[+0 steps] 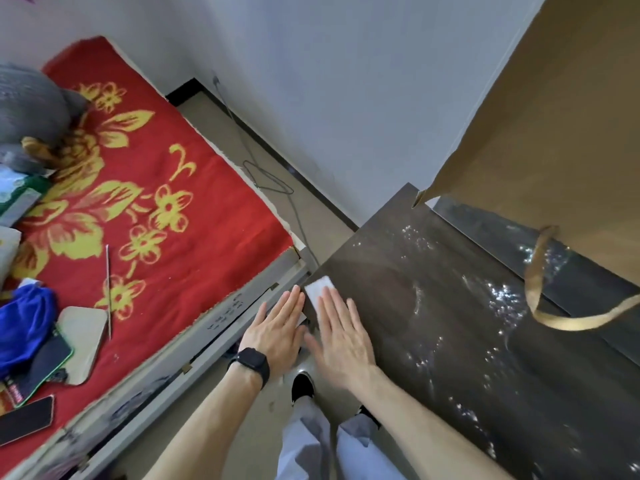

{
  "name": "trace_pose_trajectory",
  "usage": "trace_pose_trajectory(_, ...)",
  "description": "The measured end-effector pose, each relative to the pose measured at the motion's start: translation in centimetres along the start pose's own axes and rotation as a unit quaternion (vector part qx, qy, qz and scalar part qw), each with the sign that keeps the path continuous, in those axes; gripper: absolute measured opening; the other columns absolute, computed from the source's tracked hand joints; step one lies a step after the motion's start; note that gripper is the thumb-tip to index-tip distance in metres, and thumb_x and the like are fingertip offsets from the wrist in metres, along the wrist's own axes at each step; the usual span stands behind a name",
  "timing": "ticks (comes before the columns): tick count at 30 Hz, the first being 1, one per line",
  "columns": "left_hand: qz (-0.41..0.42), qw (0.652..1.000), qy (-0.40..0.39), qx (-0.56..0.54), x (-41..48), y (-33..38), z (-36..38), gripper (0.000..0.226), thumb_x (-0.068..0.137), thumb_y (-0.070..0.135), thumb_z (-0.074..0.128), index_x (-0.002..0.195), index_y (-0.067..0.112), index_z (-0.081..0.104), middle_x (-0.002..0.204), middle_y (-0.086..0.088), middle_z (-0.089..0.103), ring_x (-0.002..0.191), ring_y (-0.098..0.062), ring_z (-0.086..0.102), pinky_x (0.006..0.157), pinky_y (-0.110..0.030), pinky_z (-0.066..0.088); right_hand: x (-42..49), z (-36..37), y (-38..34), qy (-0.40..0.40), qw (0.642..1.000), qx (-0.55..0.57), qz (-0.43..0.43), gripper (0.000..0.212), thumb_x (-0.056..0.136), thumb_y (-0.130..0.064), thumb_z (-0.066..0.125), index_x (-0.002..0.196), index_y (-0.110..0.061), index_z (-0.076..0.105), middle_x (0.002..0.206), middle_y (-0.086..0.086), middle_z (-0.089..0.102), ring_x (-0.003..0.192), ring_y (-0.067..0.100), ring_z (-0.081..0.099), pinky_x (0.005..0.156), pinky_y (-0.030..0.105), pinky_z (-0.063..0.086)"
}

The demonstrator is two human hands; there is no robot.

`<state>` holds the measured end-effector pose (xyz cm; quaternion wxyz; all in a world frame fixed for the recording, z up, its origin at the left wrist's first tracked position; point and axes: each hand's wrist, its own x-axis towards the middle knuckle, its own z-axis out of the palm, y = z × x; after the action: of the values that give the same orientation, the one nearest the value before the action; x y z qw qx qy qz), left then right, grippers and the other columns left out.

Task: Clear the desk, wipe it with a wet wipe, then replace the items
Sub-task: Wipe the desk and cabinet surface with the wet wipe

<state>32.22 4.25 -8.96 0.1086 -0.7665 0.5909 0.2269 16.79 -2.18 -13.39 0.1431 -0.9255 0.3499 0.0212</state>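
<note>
Fingers straight, the right hand (341,337) presses a wet wipe (318,289) onto the desk's (450,341) left edge, left hand (277,327) flat alongside; a phone (26,419) waits on the bed (194,216), apparently moved for wiping.

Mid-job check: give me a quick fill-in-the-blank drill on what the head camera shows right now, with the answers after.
1. The right hand rests straight fingers on the wet wipe, which lies flat on the dark ___.
2. The left hand has a black ___ at its wrist.
3. The red blanket at the left carries ___ flowers.

Missing words: desk; watch; yellow.
</note>
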Motion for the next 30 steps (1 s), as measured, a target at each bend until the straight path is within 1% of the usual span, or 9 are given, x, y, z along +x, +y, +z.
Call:
trace_pose_trajectory(3, 0.009, 0.999, -0.008, 0.032, -0.1, -0.1, -0.4, 0.071, 0.088, 0.047, -0.009, 0.153, 0.021, -0.011, 0.157, 0.007, -0.023, 0.147, -0.012, -0.018, 0.118, -0.039, -0.007, 1.0, -0.9, 1.1, -0.013, 1.000, -0.005, 0.016, 0.069, 0.106, -0.052, 0.014, 0.158, -0.008, 0.010, 0.167, 0.010, 0.006, 0.155, 0.022, -0.001, 0.122, 0.048, 0.005)
trace_pose_trajectory(6, 0.000, 1.000, -0.015, 0.014, 0.1, 0.4, -0.9, 0.061, 0.102, 0.039, 0.016, 0.155, 0.018, -0.007, 0.161, 0.004, -0.019, 0.149, -0.014, -0.013, 0.122, -0.041, -0.004, -4.5, -1.1, 4.1, -0.004, 0.989, 0.009, 0.150, 0.071, 0.105, -0.051, 0.015, 0.158, -0.005, 0.007, 0.167, 0.012, 0.002, 0.155, 0.023, -0.002, 0.124, 0.050, 0.010)
trace_pose_trajectory(11, 0.002, 1.000, -0.017, 0.021, 0.0, 0.6, -1.5, 0.062, 0.103, 0.036, 0.021, 0.155, 0.018, -0.009, 0.161, 0.003, -0.019, 0.150, -0.015, -0.012, 0.122, -0.041, -0.002, -10.1, -1.1, 4.8, 0.032, 0.948, 0.040, 0.313, 0.076, 0.101, -0.050, 0.026, 0.156, 0.002, 0.015, 0.165, 0.019, 0.010, 0.154, 0.031, 0.009, 0.120, 0.058, 0.022)
trace_pose_trajectory(16, 0.018, 0.999, -0.021, 0.046, 0.1, 0.1, -1.2, 0.064, 0.103, 0.038, 0.022, 0.154, 0.019, -0.012, 0.160, 0.004, -0.021, 0.149, -0.014, -0.015, 0.121, -0.040, -0.005, -0.7, -0.3, 0.0, 0.010, 0.997, 0.029, 0.065, 0.067, 0.105, -0.048, 0.022, 0.159, -0.010, 0.009, 0.168, 0.007, 0.002, 0.155, 0.020, -0.009, 0.124, 0.052, 0.004)
trace_pose_trajectory(19, 0.041, 0.996, -0.035, 0.076, 0.4, -0.9, -1.2, 0.064, 0.101, 0.043, 0.015, 0.155, 0.021, -0.010, 0.160, 0.005, -0.020, 0.149, -0.014, -0.014, 0.123, -0.044, -0.002, 6.8, -1.9, 1.3, -0.001, 0.999, 0.032, 0.037, 0.063, 0.105, -0.045, 0.013, 0.160, -0.014, 0.003, 0.168, 0.002, -0.004, 0.153, 0.015, -0.017, 0.124, 0.052, -0.003)
trace_pose_trajectory(22, 0.076, 0.992, -0.039, 0.095, 0.9, -1.9, -1.7, 0.071, 0.089, 0.052, -0.007, 0.153, 0.024, -0.014, 0.157, 0.009, -0.023, 0.148, -0.011, -0.015, 0.122, -0.043, -0.004, 9.4, -3.6, 5.9, 0.015, 0.986, 0.025, 0.165, 0.065, 0.105, -0.048, 0.007, 0.160, -0.015, 0.000, 0.167, 0.002, -0.010, 0.153, 0.016, -0.015, 0.124, 0.053, -0.003)
trace_pose_trajectory(26, 0.107, 0.991, -0.027, 0.082, 1.7, -2.5, -2.0, 0.075, 0.087, 0.055, -0.009, 0.154, 0.024, -0.012, 0.159, 0.011, -0.022, 0.149, -0.011, -0.011, 0.120, -0.040, -0.009, 3.6, -4.2, 11.2, 0.061, 0.920, 0.060, 0.383, 0.072, 0.102, -0.050, 0.008, 0.159, -0.007, 0.006, 0.168, 0.010, 0.000, 0.155, 0.023, -0.005, 0.124, 0.054, 0.002)
trace_pose_trajectory(28, 0.119, 0.990, -0.026, 0.071, 2.5, -2.4, -2.2, 0.075, 0.086, 0.055, -0.011, 0.154, 0.024, -0.012, 0.157, 0.011, -0.023, 0.150, -0.012, -0.008, 0.120, -0.040, -0.008, -0.3, -3.7, 9.5, 0.065, 0.905, 0.060, 0.417, 0.076, 0.101, -0.052, 0.012, 0.158, -0.002, 0.010, 0.167, 0.015, 0.005, 0.155, 0.027, -0.001, 0.123, 0.056, 0.009)
trace_pose_trajectory(30, 0.135, 0.988, -0.025, 0.073, 3.3, -2.0, -2.8, 0.076, 0.084, 0.054, -0.013, 0.154, 0.023, -0.012, 0.155, 0.011, -0.025, 0.150, -0.012, -0.009, 0.121, -0.041, -0.006, -2.1, -2.7, 5.6, 0.055, 0.923, 0.044, 0.377, 0.075, 0.102, -0.052, 0.016, 0.157, -0.002, 0.010, 0.167, 0.015, 0.005, 0.155, 0.027, -0.002, 0.124, 0.054, 0.006)
